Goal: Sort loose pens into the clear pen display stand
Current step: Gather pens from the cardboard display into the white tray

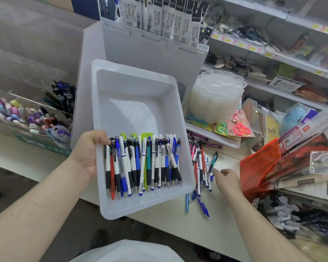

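A: Pens are lying loose on the table, right of the tray, long axes pointing away.

B: Right hand is hovering nearest, fingers loosely curled, empty; left hand is gripping the tray's rim.

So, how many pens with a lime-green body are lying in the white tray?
1 lime-green pen, near the middle of the row in the white tray. Green clips above it may belong to other pens hidden underneath.
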Tool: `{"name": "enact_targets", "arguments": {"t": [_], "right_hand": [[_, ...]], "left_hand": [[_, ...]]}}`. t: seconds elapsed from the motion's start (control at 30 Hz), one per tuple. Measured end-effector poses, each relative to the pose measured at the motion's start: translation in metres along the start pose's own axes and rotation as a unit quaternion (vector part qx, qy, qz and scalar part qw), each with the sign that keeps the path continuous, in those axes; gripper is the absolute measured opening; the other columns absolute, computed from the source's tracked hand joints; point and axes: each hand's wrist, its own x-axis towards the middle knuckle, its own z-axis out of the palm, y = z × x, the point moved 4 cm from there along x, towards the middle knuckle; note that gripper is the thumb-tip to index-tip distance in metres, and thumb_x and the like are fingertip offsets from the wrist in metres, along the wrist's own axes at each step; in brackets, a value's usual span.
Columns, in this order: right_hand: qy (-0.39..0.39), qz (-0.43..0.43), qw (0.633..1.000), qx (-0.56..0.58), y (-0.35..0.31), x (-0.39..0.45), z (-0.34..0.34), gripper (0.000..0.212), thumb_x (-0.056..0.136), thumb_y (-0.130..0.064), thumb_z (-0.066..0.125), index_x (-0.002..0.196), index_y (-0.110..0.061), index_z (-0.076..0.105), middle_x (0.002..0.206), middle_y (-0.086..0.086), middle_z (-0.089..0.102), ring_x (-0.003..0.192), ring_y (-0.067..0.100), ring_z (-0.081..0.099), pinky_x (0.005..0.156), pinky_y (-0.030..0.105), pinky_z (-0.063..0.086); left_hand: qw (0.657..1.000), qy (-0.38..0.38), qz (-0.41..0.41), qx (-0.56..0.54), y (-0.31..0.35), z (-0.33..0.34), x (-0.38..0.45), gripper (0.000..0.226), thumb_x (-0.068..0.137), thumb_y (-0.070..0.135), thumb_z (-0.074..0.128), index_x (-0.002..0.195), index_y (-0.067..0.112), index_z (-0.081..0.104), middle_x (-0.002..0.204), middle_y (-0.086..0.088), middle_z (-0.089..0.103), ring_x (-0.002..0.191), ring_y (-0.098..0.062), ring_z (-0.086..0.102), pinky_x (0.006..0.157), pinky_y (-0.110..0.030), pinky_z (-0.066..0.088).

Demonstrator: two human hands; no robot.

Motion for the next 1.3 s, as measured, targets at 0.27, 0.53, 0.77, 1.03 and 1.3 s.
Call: {"name": "enact_targets", "arguments": {"t": [0.27,0.53,0.77,1.03,1.3], "right_hand": [[-0.055,0.041,0.990,-0.126,-0.046,0.023,0.025,0.125,0.057,-0.090,0.064,0.144,-0.005,0.037,0.144,0.016,0.035,0.128,0.035,0.045,0.098,0.048,0.045],[-0.035,0.040,0.994,-0.090,-0.047,0.034,0.034,0.070,0.070,-0.052,0.080,0.116,-0.006,0.056,0.102,0.012,0.063,0.083,0.027,0.064,0.067,0.037,0.056],[-0.056,0.041,0.985,-0.161,-0.058,0.035,0.034,0.046,0.076,-0.036,0.080,0.102,-0.005,0.059,0.086,0.009,0.064,0.072,0.024,0.061,0.051,0.028,0.042],[-0.050,0.041,0.991,-0.114,-0.055,0.042,0.020,0.031,0.075,-0.023,0.080,0.090,-0.003,0.060,0.082,0.013,0.064,0.068,0.026,0.062,0.054,0.030,0.047],[-0.050,0.045,0.989,-0.131,-0.058,0.044,0.012,0.020,0.075,-0.012,0.070,0.084,-0.003,0.055,0.080,0.013,0.058,0.067,0.025,0.056,0.058,0.033,0.050]], "left_hand": [[0.999,0.022,0.001,0.033,0.001,0.000,-0.009,0.051,0.035,0.019,0.059,0.083,0.003,0.054,0.076,-0.015,0.054,0.061,-0.031,0.056,0.062,-0.032,0.051],[0.999,0.026,0.000,0.031,0.000,-0.007,-0.015,0.049,0.041,0.019,0.056,0.085,-0.001,0.056,0.077,-0.015,0.055,0.062,-0.031,0.056,0.064,-0.033,0.050],[0.999,0.024,-0.007,0.021,-0.002,-0.007,-0.018,0.037,0.047,0.018,0.051,0.079,-0.001,0.055,0.071,-0.016,0.055,0.054,-0.028,0.059,0.054,-0.029,0.054],[0.999,0.042,-0.005,0.030,-0.002,-0.013,-0.017,0.048,0.038,0.018,0.059,0.084,0.006,0.051,0.076,-0.013,0.050,0.061,-0.029,0.055,0.058,-0.032,0.051],[0.999,0.035,0.001,0.030,-0.004,-0.005,-0.024,0.031,0.043,0.017,0.054,0.071,0.003,0.054,0.065,-0.012,0.055,0.054,-0.027,0.056,0.055,-0.029,0.052]]}}
